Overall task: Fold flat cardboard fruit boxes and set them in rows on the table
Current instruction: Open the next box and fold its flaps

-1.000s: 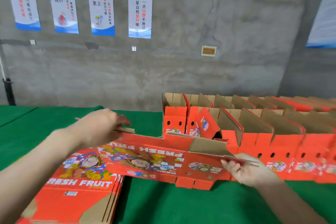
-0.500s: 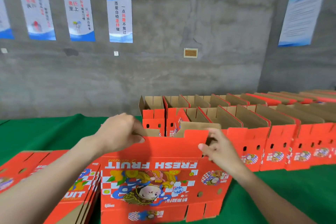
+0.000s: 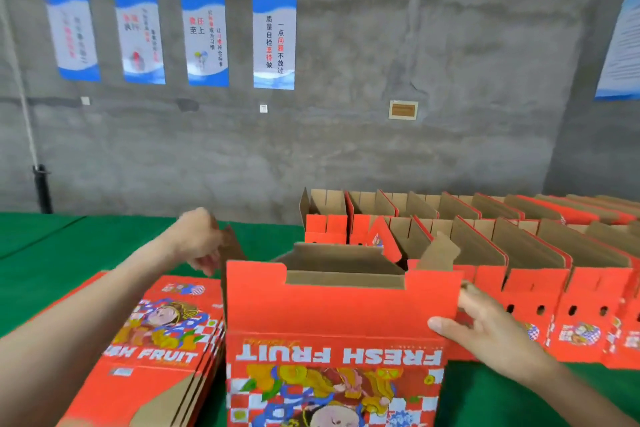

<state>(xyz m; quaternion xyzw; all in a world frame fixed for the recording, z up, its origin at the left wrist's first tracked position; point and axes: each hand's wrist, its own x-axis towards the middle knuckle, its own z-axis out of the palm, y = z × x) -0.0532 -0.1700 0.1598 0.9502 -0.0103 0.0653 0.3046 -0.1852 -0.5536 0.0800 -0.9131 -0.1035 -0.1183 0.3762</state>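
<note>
Between left hand [image 3: 198, 242] and right hand [image 3: 485, 326] stands the box [image 3: 341, 310] (gripped).

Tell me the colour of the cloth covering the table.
Plain green cloth; it shows best in the head view, left of the boxes.

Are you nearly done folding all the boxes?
Not yet. Done: two rows of folded boxes stand on the green table. In hand: the left hand and right hand grip one half-opened box. Left: a stack of flat boxes lies beside it, unfolded.
</note>
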